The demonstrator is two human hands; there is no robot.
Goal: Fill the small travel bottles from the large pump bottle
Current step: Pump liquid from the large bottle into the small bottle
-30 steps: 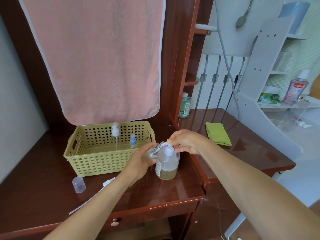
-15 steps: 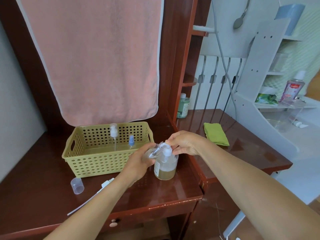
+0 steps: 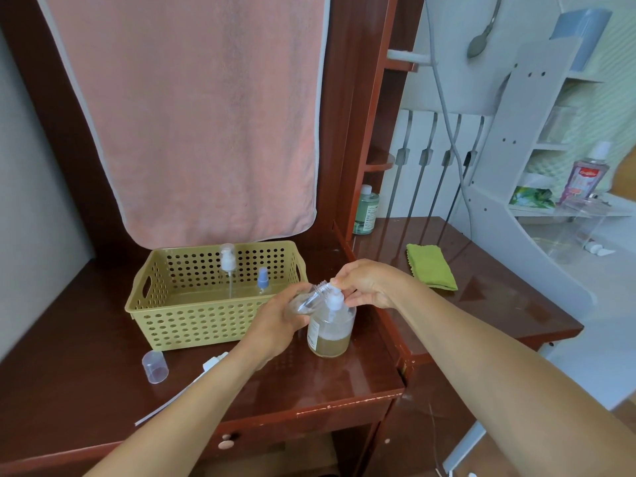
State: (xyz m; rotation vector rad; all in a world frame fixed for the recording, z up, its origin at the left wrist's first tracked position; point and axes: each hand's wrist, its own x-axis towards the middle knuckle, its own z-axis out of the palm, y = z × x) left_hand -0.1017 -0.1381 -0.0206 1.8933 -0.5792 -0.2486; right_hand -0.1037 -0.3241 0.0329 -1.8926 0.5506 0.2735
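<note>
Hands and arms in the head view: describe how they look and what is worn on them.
Both are bare. The left arm and right arm show no sleeve from the picture's lower edge to the wrist. The left hand and right hand wear no gloves. No watch or bracelet shows at either wrist, and no ring on the fingers that are visible.

bright daylight from right | glare on desk | wide-angle bending at edges | slightly soft
</note>
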